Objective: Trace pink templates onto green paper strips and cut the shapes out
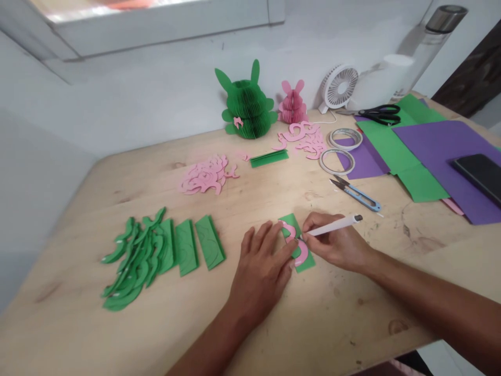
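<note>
My right hand (332,243) grips a white pen (331,226), its tip down by the edge of a pink curvy paper cutout (302,254). The cutout lies on a small green paper rectangle (307,262) on the table. Spread flat, my left hand (263,261) presses the cutout and green paper down with its fingertips. Left of that hand are two green paper strips (210,242) (187,248) with curved pencil lines. Beside them lies a heap of curvy green paper cutouts (135,261).
Pink cutouts (205,175) and a folded green strip (269,158) lie farther back. Green (250,107) and pink (293,107) paper rabbits stand by the wall. To the right are tape rolls (337,162), blue thread snips (358,194), scissors (379,113), a fan (340,87), purple sheets (442,141) and a phone (479,175).
</note>
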`<action>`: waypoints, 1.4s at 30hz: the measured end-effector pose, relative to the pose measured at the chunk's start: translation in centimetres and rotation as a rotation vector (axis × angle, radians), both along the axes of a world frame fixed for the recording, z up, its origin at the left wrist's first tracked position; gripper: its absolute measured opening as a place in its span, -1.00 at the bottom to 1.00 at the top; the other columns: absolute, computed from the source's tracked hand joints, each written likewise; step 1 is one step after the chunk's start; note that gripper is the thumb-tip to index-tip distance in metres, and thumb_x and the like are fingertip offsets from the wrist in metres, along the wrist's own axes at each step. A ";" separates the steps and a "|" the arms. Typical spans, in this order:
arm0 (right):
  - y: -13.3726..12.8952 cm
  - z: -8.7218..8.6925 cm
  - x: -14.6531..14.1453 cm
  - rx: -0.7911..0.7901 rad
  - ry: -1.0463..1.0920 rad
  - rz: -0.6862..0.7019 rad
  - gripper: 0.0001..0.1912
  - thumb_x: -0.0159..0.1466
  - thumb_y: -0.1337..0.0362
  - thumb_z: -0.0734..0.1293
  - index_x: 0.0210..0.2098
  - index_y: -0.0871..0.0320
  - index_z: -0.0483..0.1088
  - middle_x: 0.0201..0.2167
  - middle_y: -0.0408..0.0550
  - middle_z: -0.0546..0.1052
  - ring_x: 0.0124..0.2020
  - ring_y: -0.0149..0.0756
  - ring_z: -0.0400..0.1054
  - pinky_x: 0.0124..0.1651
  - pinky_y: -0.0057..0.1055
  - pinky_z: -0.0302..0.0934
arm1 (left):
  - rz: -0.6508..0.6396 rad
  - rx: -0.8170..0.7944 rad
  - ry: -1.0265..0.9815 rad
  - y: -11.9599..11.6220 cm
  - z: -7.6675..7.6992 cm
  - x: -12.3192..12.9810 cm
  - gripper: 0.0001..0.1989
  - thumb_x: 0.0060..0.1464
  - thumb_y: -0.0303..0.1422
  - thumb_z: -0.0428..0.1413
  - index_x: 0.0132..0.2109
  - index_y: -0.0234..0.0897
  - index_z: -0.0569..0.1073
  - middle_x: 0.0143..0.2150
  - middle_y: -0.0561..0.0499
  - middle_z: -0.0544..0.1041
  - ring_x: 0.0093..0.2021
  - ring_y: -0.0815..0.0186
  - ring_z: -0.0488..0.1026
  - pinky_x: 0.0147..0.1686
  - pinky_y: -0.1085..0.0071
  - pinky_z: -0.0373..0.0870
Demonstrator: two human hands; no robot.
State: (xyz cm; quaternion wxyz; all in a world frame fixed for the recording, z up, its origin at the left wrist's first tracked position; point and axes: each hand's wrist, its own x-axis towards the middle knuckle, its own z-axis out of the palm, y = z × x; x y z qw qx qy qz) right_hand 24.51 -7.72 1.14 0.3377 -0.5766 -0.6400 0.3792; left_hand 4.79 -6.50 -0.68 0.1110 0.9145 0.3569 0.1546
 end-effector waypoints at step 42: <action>-0.2 0.4 0.2 -0.034 -0.089 -0.065 -0.96 0.09 0.35 0.27 -0.49 0.17 0.31 -0.62 -0.23 0.32 -0.60 -0.46 0.17 -0.55 -0.50 0.00 | -0.015 0.042 -0.058 -0.3 -0.1 0.0 -0.68 0.17 -0.36 -0.01 0.05 -0.05 0.42 0.17 -0.08 0.31 0.22 0.06 0.13 0.15 -0.04 0.04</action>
